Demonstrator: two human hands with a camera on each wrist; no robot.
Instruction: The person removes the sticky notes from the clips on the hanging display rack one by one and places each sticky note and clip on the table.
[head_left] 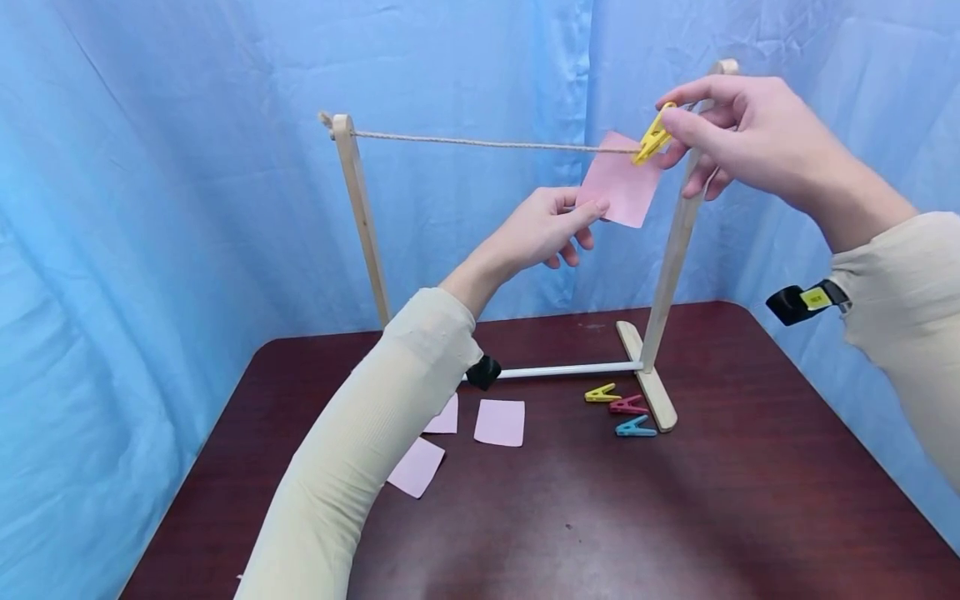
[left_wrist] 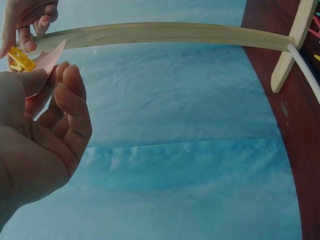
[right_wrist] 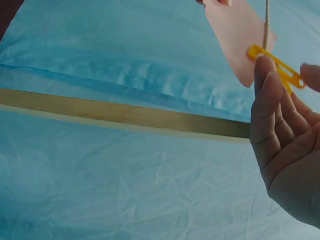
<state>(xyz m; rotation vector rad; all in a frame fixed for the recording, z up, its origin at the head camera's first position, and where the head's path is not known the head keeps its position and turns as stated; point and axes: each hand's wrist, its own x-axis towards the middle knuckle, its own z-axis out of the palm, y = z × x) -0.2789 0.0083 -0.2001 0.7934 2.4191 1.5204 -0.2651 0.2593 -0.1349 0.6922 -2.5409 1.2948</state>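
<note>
Between the thumb and fingers of my left hand (head_left: 536, 227) is the lower left corner of a square pink paper (head_left: 621, 190). The paper is up at the rope (head_left: 487, 143), with its top edge above the rope line. My right hand (head_left: 772, 137) pinches a yellow clothespin (head_left: 654, 137), whose tip overlaps the rope and the paper's upper right part. In the right wrist view, the fingertips and thumb lie along the clothespin (right_wrist: 280, 70) beside the paper (right_wrist: 232, 42). The left wrist view has the paper (left_wrist: 50, 59) nearly edge-on, partly hidden by my left thumb.
The rope runs between a left wooden post (head_left: 362, 217) and a right one (head_left: 671, 267), joined low down by a white rod (head_left: 566, 370). Yellow (head_left: 602, 393), red (head_left: 628, 405) and blue (head_left: 635, 427) clothespins lie by the right foot. Pink papers (head_left: 500, 423) lie on the dark table (head_left: 570, 517).
</note>
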